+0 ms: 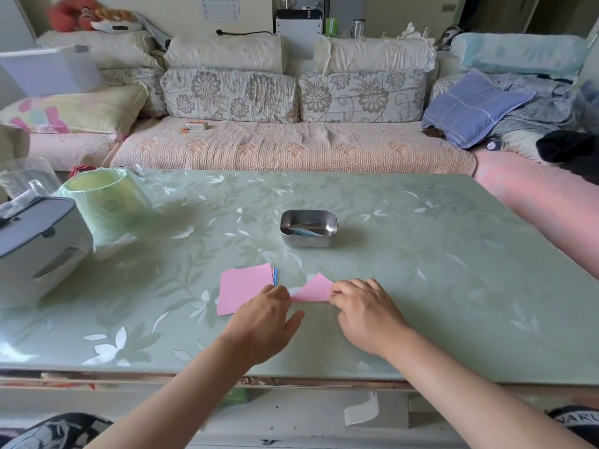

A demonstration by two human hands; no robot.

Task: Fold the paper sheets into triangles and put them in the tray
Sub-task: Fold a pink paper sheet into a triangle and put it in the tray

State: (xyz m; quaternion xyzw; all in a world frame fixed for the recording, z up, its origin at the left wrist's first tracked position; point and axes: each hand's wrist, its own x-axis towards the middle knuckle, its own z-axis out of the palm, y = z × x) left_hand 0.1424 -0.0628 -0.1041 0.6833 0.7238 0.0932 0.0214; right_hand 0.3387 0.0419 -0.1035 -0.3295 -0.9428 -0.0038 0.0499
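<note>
A pink paper sheet folded into a triangle (313,289) lies on the green table between my hands. My left hand (265,314) pinches its left corner with the fingertips. My right hand (363,311) pinches its right corner with curled fingers. Just left of it sits a stack of flat paper sheets (243,288), pink on top with blue edges showing at its right side. Beyond them stands a small metal tray (285,236) with a light blue folded paper (306,231) inside.
A grey and white appliance (35,244) and a green plastic-wrapped roll (107,202) stand at the table's left. A sofa with cushions runs behind the table. The table's front edge (291,380) is close to my forearms.
</note>
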